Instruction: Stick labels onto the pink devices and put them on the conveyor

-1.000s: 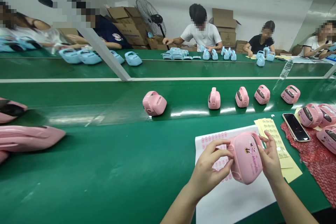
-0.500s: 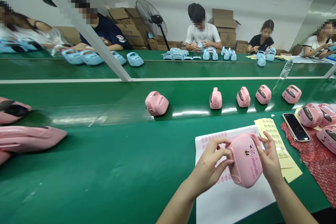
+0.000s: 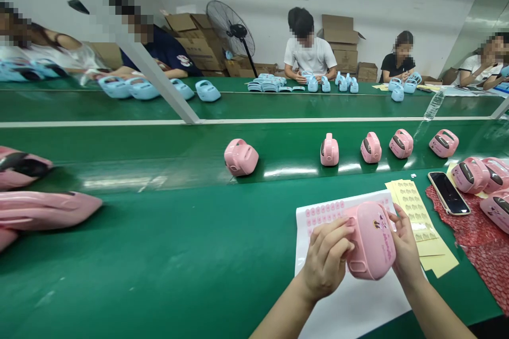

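Note:
Above a white sheet (image 3: 338, 302) with rows of small pink stickers, I have a pink plastic case (image 3: 376, 246) with a carry handle and a cartoon print on its face. It is tilted, the printed face turned to the right. My right hand (image 3: 405, 246) grips its right side, with the fingers partly behind it. Curled and closed, my left hand (image 3: 328, 257) presses its fingertips against the left side near the handle's base. Whether a small sticker is between those fingertips is hidden. Yellow sticker sheets (image 3: 415, 206) lie just right of the white sheet.
Several similar pink cases (image 3: 240, 158) stand along the green belt (image 3: 191, 148). More lie at the left edge and at the right, beside a phone (image 3: 449, 193) on red bubble wrap (image 3: 485, 254). Across the belt, co-workers (image 3: 310, 55) handle blue cases (image 3: 207, 91). A slanted metal post (image 3: 159, 79) rises at left.
My left hand's fingers have curled in closer to the case's side, and the hand has shifted slightly right. The case has turned a little, showing more of its left side.

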A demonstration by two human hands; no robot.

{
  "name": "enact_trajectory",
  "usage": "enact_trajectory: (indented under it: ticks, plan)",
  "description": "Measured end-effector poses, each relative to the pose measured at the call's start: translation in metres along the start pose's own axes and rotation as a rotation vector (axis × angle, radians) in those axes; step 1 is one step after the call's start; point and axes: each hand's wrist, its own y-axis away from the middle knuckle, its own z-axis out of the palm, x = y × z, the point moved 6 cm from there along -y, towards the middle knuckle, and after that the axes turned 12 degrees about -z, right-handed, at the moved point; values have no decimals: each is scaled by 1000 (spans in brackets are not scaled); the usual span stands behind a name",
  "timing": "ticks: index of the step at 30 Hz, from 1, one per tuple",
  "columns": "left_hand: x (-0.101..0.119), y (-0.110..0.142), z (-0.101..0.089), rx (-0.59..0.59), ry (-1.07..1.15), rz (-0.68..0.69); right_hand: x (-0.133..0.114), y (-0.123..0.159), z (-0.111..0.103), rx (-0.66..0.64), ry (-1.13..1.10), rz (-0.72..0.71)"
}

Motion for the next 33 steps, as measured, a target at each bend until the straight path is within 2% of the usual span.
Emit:
enact_trajectory:
  ticks: [2, 4, 9, 12, 15, 19, 23, 27, 30, 33]
  plan:
    - [1, 0, 0, 51, 8, 26, 2, 0, -1, 29, -11, 9]
    - [0, 0, 1, 45, 21, 26, 3, 0, -3, 47, -25, 14]
    - [-7, -6, 5, -86, 120, -76, 8, -5, -9, 53, -31, 34]
    - [-8, -11, 7, -157, 105, -144, 13, -10, -12, 62, -49, 58]
    - [-6, -15, 11, -296, 80, -214, 19, -15, -15, 78, -79, 81]
    - [-9, -14, 17, -595, 176, -430, 28, -18, -16, 61, -94, 119]
    - [-11, -12, 19, -854, 306, -685, 32, -20, -11, -37, -107, 157]
    - [-2, -16, 13, -1071, 477, -819, 30, -24, -6, -117, -112, 164]
    - [2, -21, 4, -1145, 592, -883, 30, -31, -12, -81, -102, 139]
    - [-7, -25, 4, -1104, 575, -917, 33, -36, -18, -84, -90, 135]
